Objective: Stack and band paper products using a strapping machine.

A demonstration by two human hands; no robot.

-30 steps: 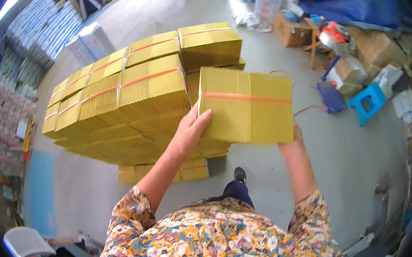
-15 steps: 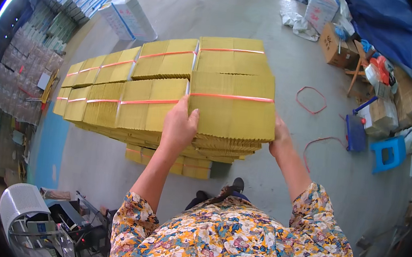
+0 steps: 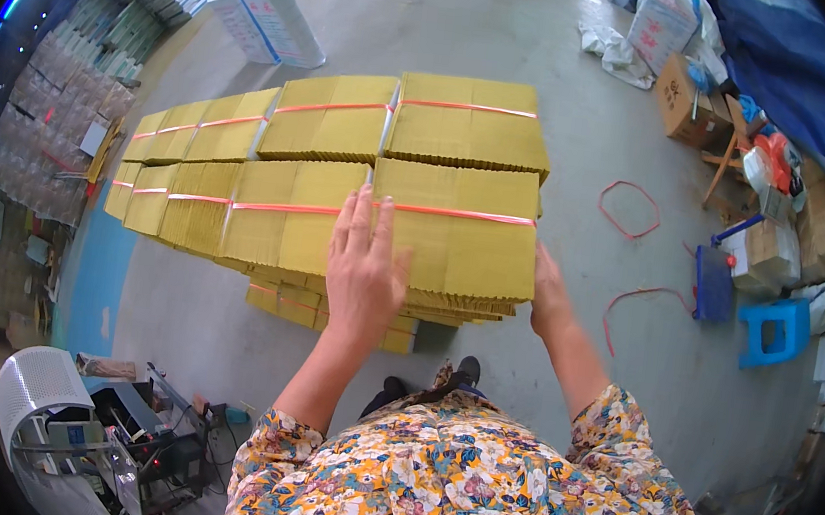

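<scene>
Strapped bundles of yellow corrugated card lie in two rows on a stack. The near-right bundle (image 3: 463, 258), crossed by a red strap (image 3: 487, 217), sits at the end of the near row, against its left neighbour (image 3: 300, 231). My left hand (image 3: 365, 263) lies over the seam between these two, its fingers stretched and apart. At the bundle's right side my right hand (image 3: 551, 297) is held flat, fingers extended along the edge; part of its fingers is hidden. Behind stands the far-right bundle (image 3: 468, 128), also strapped in red.
Loose red straps (image 3: 629, 210) lie on the floor at the right, near a blue stool (image 3: 775, 333) and a cardboard box (image 3: 685, 105). A white-and-blue package (image 3: 272, 20) stands beyond the stack. Machinery (image 3: 123, 428) is at the lower left.
The near-right bundle has come down and toward me, baring more of the far-right bundle's front edge. My left hand has loosened from its corner and its fingers have straightened.
</scene>
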